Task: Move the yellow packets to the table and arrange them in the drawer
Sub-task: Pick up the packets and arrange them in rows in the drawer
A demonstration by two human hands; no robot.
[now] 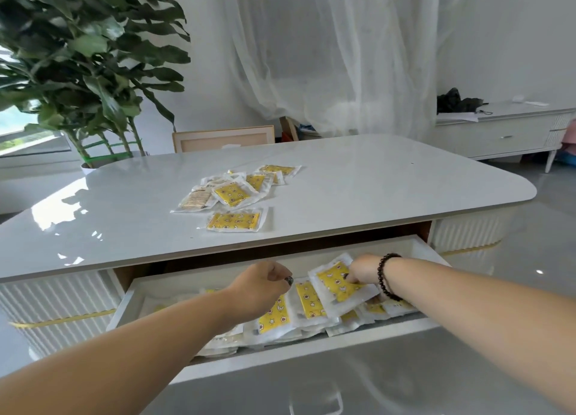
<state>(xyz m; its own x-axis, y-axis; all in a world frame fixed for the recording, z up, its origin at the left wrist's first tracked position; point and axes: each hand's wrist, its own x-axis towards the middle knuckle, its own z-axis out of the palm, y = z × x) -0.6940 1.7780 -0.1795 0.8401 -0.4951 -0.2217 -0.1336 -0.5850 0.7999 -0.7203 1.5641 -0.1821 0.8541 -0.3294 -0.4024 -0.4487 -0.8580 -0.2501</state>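
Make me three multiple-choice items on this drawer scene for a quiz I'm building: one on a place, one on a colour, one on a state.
1. Where does the single flat packet lie?
A. On the tabletop
B. On the floor
C. On the sideboard

2. What colour is the bracelet?
A. Gold
B. Dark
C. White

3. How is the drawer?
A. Shut
B. Removed
C. Pulled open

Key: 1 A, it lies near the tabletop's front edge; 2 B, dark beads circle the right wrist; 3 C, the packets inside show.

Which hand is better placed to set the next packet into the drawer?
Right. The right hand already pinches a packet over the drawer; the left hand holds none that shows.
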